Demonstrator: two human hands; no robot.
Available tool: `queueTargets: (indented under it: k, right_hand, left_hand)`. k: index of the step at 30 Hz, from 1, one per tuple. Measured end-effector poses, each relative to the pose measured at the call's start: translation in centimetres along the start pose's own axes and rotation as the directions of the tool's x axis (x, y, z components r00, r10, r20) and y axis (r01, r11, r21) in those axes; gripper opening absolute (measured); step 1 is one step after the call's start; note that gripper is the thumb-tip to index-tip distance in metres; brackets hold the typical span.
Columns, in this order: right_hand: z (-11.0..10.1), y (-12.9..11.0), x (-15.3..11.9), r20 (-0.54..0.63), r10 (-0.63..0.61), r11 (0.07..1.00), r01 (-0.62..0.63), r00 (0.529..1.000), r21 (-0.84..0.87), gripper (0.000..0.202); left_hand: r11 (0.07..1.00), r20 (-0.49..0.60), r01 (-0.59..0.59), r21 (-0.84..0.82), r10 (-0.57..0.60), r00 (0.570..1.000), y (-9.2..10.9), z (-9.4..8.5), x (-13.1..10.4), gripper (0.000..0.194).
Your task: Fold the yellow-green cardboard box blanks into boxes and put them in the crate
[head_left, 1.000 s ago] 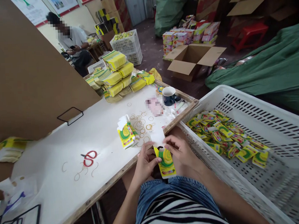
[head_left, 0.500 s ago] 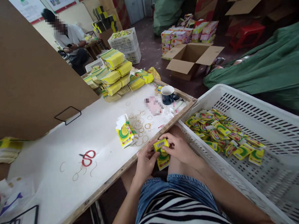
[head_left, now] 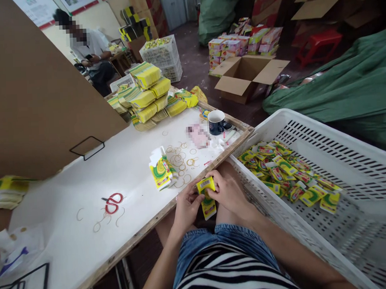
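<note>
Over my lap, a small yellow-and-green carton (head_left: 209, 207) with a barcode on its upper panel is held between both hands. My left hand (head_left: 186, 206) grips its left edge, thumb across the front. My right hand (head_left: 228, 192) pinches the upper right side near the barcode panel, which looks bent toward me. On the white table (head_left: 85, 179) beside my hands stands a small stack of flat yellow cartons (head_left: 162, 171), white flaps up. Loose rubber bands (head_left: 180, 160) lie around it. To my right, a white plastic crate (head_left: 312, 228) contains many similar yellow cartons (head_left: 286, 170).
Bundled flat cartons (head_left: 149, 95) are piled at the table's far end. A mug (head_left: 216, 122) stands near the wooden edge; red-handled scissors (head_left: 114, 203) lie to the left. An open cardboard box (head_left: 247, 74) is on the floor. A seated person (head_left: 93, 51) is at the back.
The carton's barcode panel has tilted and bent, and my right hand has shifted slightly left with its thumb lower on the panel. My left hand keeps its hold.
</note>
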State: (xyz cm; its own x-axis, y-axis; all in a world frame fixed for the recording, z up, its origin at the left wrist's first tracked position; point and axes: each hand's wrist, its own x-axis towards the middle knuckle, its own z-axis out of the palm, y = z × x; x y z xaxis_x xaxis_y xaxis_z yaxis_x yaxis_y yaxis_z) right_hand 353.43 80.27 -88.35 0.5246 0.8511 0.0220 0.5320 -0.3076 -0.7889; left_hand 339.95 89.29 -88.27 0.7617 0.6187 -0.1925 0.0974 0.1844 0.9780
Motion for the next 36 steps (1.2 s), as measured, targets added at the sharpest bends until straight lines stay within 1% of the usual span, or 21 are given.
queueTargets:
  k: [4, 9, 11, 13, 14, 15, 17, 18, 19, 20, 21, 23, 24, 26, 28, 30, 31, 33, 34, 35, 36]
  right_hand:
    - [-0.3, 0.9, -0.1, 0.022, -0.079, 0.984, 0.074, 0.997, 0.163, 0.030]
    - [-0.2, 2.2, -0.3, -0.031, -0.108, 0.880, 0.110, 0.994, 0.462, 0.024]
    - [-0.2, 2.3, -0.7, -0.023, -0.102, 0.838, 0.099, 0.995, 0.536, 0.021]
    - [-0.6, 2.3, -1.1, -0.115, -0.118, 0.838, 0.161, 0.986, 0.522, 0.017]
    - [-1.1, 2.4, -1.3, -0.236, -0.122, 0.858, 0.222, 0.964, 0.463, 0.015]
    - [-1.8, 2.6, -1.5, -0.392, -0.122, 0.889, 0.277, 0.912, 0.366, 0.013]
    - [-3.3, 2.9, -1.6, -0.682, -0.138, 0.952, 0.286, 0.718, 0.108, 0.012]
    - [-4.0, 3.1, -1.6, -0.757, -0.156, 0.970, 0.242, 0.634, 0.003, 0.016]
    - [-4.4, 3.2, -1.5, -0.787, -0.176, 0.977, 0.205, 0.591, -0.065, 0.021]
    - [-4.5, 3.2, -1.5, -0.778, -0.190, 0.977, 0.190, 0.598, -0.092, 0.023]
    - [-4.4, 3.1, -1.4, -0.748, -0.190, 0.977, 0.199, 0.635, -0.080, 0.021]
    - [-3.3, 2.7, -1.5, -0.653, -0.153, 0.971, 0.235, 0.742, 0.039, 0.017]
    - [-2.5, 2.4, -1.5, -0.594, -0.108, 0.965, 0.229, 0.797, 0.131, 0.018]
    - [-0.8, 1.6, -1.7, -0.471, 0.021, 0.931, 0.154, 0.882, 0.330, 0.022]
    - [0.8, 0.7, -1.8, -0.318, 0.134, 0.861, 0.049, 0.938, 0.506, 0.030]
    - [1.8, -0.2, -1.6, -0.151, 0.188, 0.763, -0.048, 0.970, 0.644, 0.039]
    - [2.1, -0.5, -1.5, -0.078, 0.200, 0.714, -0.091, 0.977, 0.694, 0.043]
    - [2.2, -0.9, -1.1, 0.014, 0.230, 0.644, -0.164, 0.973, 0.747, 0.048]
    - [2.1, -0.9, -1.0, 0.019, 0.252, 0.627, -0.178, 0.968, 0.758, 0.048]
    - [2.0, -0.8, -0.9, 0.008, 0.270, 0.620, -0.180, 0.963, 0.763, 0.047]
    - [1.8, -0.7, -0.9, -0.011, 0.281, 0.620, -0.173, 0.960, 0.765, 0.046]
  left_hand:
    - [1.000, 0.001, -0.001, -0.013, 0.001, 1.000, 0.5, -0.6, 0.1, 0.048]
    - [0.997, 0.024, 0.001, -0.073, 0.001, 1.000, 0.3, -0.1, 0.2, 0.046]
    - [0.998, 0.039, -0.029, -0.050, 0.031, 0.999, 0.0, 0.5, 0.1, 0.044]
    - [0.992, 0.040, -0.108, 0.059, 0.105, 0.994, -0.2, 0.6, 0.0, 0.042]
    - [0.972, 0.015, -0.164, 0.170, 0.164, 0.986, -0.1, 0.3, 0.0, 0.044]
    - [0.925, -0.032, -0.215, 0.313, 0.237, 0.971, 0.0, -0.4, 0.0, 0.046]
    - [0.741, -0.144, -0.227, 0.631, 0.400, 0.905, 0.4, -2.8, 0.2, 0.056]
    - [0.632, -0.188, -0.178, 0.754, 0.468, 0.863, 0.6, -4.4, 0.3, 0.061]
    - [0.538, -0.201, -0.123, 0.834, 0.504, 0.840, 0.6, -6.1, 0.5, 0.065]
    - [0.463, -0.190, -0.077, 0.883, 0.502, 0.843, 0.6, -7.7, 0.6, 0.063]
    - [0.411, -0.171, -0.047, 0.910, 0.478, 0.861, 0.5, -9.1, 0.8, 0.054]
    - [0.346, -0.119, -0.054, 0.937, 0.461, 0.879, 0.1, -11.2, 1.1, 0.031]
    - [0.328, -0.094, -0.081, 0.941, 0.484, 0.870, 0.0, -11.7, 1.2, 0.023]
    - [0.303, -0.068, -0.130, 0.944, 0.564, 0.823, -0.3, -11.8, 1.1, 0.020]
    - [0.288, -0.075, -0.165, 0.943, 0.670, 0.739, -0.4, -10.8, 0.6, 0.024]
    - [0.234, -0.008, -0.280, 0.931, 0.780, 0.625, -0.6, -8.9, -0.2, 0.029]
    - [0.177, 0.076, -0.385, 0.906, 0.826, 0.559, -0.9, -7.8, -0.6, 0.031]
    - [0.073, 0.284, -0.604, 0.794, 0.833, 0.475, -1.4, -5.6, -1.4, 0.037]
    - [0.068, 0.352, -0.679, 0.731, 0.815, 0.461, -1.8, -4.7, -1.7, 0.039]
    - [0.108, 0.369, -0.723, 0.682, 0.803, 0.468, -2.1, -3.9, -1.9, 0.039]
    - [0.193, 0.330, -0.734, 0.651, 0.799, 0.503, -2.4, -3.2, -2.0, 0.039]
